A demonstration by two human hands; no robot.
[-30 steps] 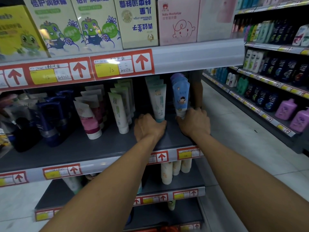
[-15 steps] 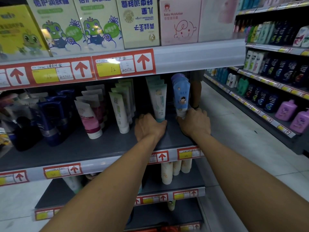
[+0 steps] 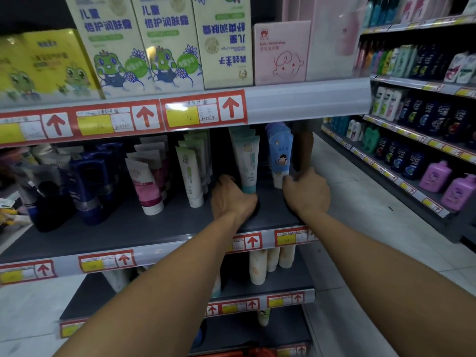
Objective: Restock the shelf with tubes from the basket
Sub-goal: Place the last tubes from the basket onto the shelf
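Note:
On the grey middle shelf point(image 3: 134, 228) stand rows of upright tubes. My left hand point(image 3: 233, 199) rests at the foot of the white and teal tube point(image 3: 247, 163), fingers wrapped around its cap. My right hand point(image 3: 306, 191) is closed at the base of the blue tube point(image 3: 280, 155) that fronts its own row at the shelf's right end. Left of these stand a white and green tube point(image 3: 189, 173), a white and pink tube point(image 3: 144, 186) and dark blue tubes point(image 3: 87, 181). The basket is only a red edge point(image 3: 247, 353) at the bottom.
Above is a shelf of boxed children's creams point(image 3: 167, 45) and a pink box point(image 3: 282, 52). Cream tubes point(image 3: 257, 266) stand on the shelf below. Across the tiled aisle point(image 3: 360, 228), right-hand shelves hold shampoo bottles point(image 3: 438, 119) and purple pump bottles point(image 3: 438, 176).
The view has tilted up slightly. Both hands stay at the bases of the same two tubes, with the right hand shifted a little around the blue tube's foot.

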